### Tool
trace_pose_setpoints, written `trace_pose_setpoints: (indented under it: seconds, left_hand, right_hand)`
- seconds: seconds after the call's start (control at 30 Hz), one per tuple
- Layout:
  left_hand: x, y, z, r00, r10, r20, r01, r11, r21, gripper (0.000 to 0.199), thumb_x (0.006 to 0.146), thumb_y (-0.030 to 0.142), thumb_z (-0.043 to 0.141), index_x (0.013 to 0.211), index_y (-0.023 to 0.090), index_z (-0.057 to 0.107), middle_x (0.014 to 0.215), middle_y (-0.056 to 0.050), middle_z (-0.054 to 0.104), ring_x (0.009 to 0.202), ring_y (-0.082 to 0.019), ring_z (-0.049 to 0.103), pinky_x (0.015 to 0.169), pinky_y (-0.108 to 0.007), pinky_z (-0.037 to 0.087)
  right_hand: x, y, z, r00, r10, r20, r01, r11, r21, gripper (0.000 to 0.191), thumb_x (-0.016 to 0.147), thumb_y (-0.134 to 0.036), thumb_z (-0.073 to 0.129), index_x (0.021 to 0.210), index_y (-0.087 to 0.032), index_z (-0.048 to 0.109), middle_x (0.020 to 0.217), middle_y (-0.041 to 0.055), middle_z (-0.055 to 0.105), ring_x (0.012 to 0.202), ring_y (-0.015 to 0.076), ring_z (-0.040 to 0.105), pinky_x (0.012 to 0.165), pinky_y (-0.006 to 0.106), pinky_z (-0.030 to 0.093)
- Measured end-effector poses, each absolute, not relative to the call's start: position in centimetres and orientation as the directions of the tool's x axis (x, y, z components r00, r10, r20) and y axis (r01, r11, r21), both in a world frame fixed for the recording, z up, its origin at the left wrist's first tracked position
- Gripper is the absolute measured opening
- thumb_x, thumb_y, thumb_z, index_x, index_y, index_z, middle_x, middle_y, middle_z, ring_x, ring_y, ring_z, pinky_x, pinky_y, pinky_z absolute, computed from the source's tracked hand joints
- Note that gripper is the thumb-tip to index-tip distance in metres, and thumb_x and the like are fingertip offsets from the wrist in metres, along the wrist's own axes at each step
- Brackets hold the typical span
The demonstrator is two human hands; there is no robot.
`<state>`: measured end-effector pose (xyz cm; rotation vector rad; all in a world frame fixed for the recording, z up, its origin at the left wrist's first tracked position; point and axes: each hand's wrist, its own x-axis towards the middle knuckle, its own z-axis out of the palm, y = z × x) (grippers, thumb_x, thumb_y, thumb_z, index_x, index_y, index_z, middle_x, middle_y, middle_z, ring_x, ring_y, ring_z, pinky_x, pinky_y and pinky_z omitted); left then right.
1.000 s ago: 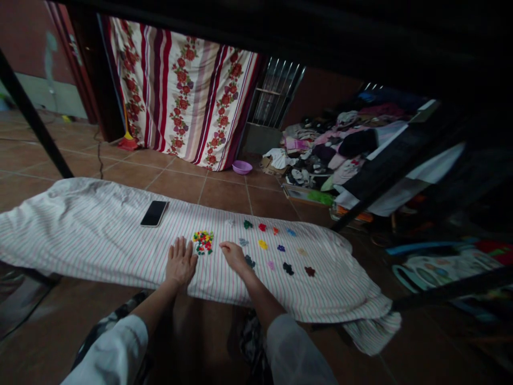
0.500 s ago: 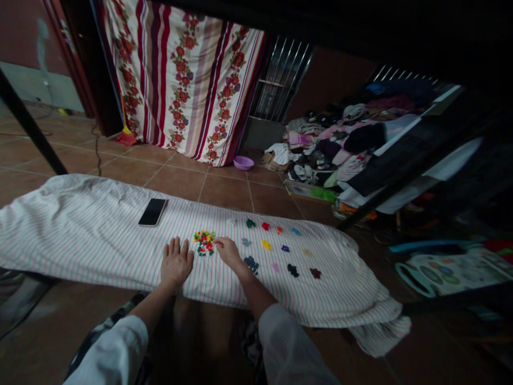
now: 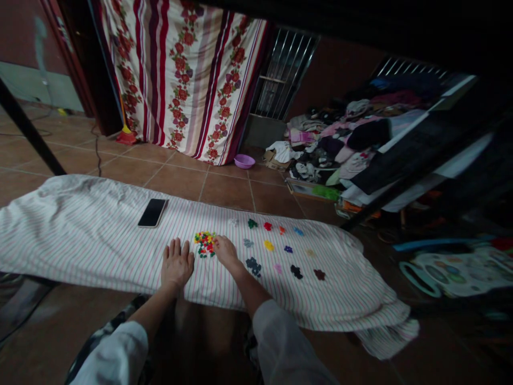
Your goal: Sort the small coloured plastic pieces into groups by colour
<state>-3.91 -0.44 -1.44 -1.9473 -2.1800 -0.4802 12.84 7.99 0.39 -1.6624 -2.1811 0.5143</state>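
A mixed pile of small pieces (image 3: 205,244), red, yellow, green and a few orange, lies on the striped cloth (image 3: 100,230). My left hand (image 3: 177,263) rests flat just left of it, fingers stretched out and holding nothing. At the pile's right edge is my right hand (image 3: 225,251), its fingertips pinched together; whatever may be between them is too small to see. To the right lie small single-colour heaps, among them green pieces (image 3: 252,223), red pieces (image 3: 267,226), yellow pieces (image 3: 269,245), dark grey pieces (image 3: 253,266) and black pieces (image 3: 296,271).
A phone (image 3: 153,213) lies on the cloth left of the pile. Beyond the cloth's far edge, a purple basin (image 3: 244,161) stands on the tiled floor near a floral curtain (image 3: 180,80). A heap of clothes (image 3: 332,139) fills the back right.
The view has shifted slightly, so the heaps at right sit a little further right. My right hand stays pinched at the pile's right edge, and my left hand still lies flat.
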Motion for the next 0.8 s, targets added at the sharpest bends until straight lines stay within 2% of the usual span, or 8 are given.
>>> trace_pose_setpoints:
  seconds: [0.23,0.4,0.6,0.8]
  left_hand:
    - [-3.9,-0.4,-1.5,-0.136,0.934,0.33,0.988,0.101,0.12,0.05,0.089,0.037,0.034,0.131,0.013,0.051,0.139,-0.02,0.047,0.134,-0.032,0.037,0.107,-0.05,0.03]
    - [-3.9,-0.4,-1.4,-0.142,0.932,0.334,0.985,0.098,0.144,0.051,0.089,0.036,0.034,0.13,0.013,0.051,0.14,-0.02,0.046,0.134,-0.032,0.037,0.107,-0.051,0.029]
    - [-3.9,-0.5,-1.4,-0.148,0.934,0.327,0.982,0.099,0.16,0.051,0.088,0.036,0.034,0.131,0.013,0.051,0.14,-0.02,0.046,0.134,-0.032,0.037,0.108,-0.05,0.028]
    - [-3.8,-0.7,-0.9,-0.135,0.936,0.324,0.986,0.094,0.139,0.051,0.088,0.035,0.034,0.13,0.012,0.051,0.139,-0.021,0.047,0.133,-0.033,0.037,0.107,-0.051,0.029]
  right_hand:
    - [13.0,8.1,0.1,-0.247,0.966,0.08,0.822,0.252,-0.51,0.012,0.081,-0.014,0.052,0.086,-0.021,0.061,0.088,0.0031,0.064,0.086,0.0147,0.057,0.076,0.023,0.04]
    - [13.6,7.9,-0.1,-0.229,0.966,0.117,0.754,0.252,-0.606,0.01,0.078,-0.016,0.054,0.084,-0.021,0.059,0.084,0.0009,0.063,0.08,0.0132,0.057,0.073,0.022,0.042]
    - [15.1,7.7,-0.2,-0.137,0.983,0.121,0.682,0.183,-0.708,0.015,0.075,-0.015,0.052,0.087,-0.022,0.059,0.081,-0.0009,0.064,0.074,0.0123,0.058,0.07,0.023,0.045]
    - [18.5,8.3,0.4,-0.1,0.976,0.194,0.655,0.212,-0.725,0.026,0.073,-0.014,0.047,0.092,-0.021,0.063,0.084,0.0001,0.065,0.078,0.013,0.061,0.075,0.024,0.047]
